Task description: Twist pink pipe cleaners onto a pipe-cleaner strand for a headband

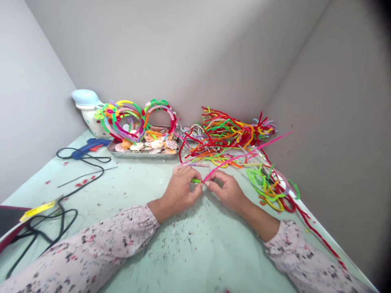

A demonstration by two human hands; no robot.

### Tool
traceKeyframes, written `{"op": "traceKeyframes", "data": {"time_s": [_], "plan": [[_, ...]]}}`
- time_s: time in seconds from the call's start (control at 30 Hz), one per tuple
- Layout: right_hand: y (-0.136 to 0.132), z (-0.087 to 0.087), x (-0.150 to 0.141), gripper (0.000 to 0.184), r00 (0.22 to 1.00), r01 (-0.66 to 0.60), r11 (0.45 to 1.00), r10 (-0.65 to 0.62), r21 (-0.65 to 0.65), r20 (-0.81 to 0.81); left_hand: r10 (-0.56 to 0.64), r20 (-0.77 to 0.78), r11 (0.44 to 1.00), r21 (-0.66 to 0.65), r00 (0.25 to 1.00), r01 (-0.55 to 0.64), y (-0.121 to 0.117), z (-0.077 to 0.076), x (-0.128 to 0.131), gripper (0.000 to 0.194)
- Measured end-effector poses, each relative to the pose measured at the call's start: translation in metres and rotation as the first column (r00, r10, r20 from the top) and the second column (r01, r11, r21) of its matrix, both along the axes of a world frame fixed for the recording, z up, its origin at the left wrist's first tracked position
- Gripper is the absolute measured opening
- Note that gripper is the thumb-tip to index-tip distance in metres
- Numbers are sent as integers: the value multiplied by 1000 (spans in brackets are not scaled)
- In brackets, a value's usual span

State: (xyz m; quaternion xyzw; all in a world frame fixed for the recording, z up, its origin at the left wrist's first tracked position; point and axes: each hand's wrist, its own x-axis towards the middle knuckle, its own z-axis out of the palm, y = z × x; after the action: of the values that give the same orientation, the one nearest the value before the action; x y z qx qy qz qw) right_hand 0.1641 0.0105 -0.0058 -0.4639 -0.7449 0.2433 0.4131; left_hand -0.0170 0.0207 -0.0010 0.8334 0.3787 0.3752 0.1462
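Thin pink chenille stem point(244, 155) pinched in right hand point(226, 190), short green chenille stem point(196, 180) gripped in curled left hand point(179, 190), hands almost touching above pale green worktop point(195, 252); weak pinch could let stems slip, long pink end could snag multicoloured chenille pile point(226, 136)

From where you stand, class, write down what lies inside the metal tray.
Seashells fill the metal tray; pipe-cleaner hearts rise over its back, hiding whatever lies there; the tray's floor is covered.
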Motion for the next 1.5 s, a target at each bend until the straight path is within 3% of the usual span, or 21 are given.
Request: {"op": "traceKeyframes", "data": {"time_s": [0.17,0.33,0.77,1.5], "plan": [[-1,-1,-1,8,997,80,987,-80,138,-11,33,57,999,-32,998,-31,-2,4,1,2],[-1,2,-1,3,999,-1,960,12,280,-36,69,112,995,-73,991,-61,-3,6,2,1],[3,-1,1,11,999,-21,913,8,408,34,-24,171,994,-97,985,41,-4,6,-1,5],[2,1,2,15,995,1,831,-55,556,80,-13,215,986,-160,976,49,-5,5,2,9]]}}
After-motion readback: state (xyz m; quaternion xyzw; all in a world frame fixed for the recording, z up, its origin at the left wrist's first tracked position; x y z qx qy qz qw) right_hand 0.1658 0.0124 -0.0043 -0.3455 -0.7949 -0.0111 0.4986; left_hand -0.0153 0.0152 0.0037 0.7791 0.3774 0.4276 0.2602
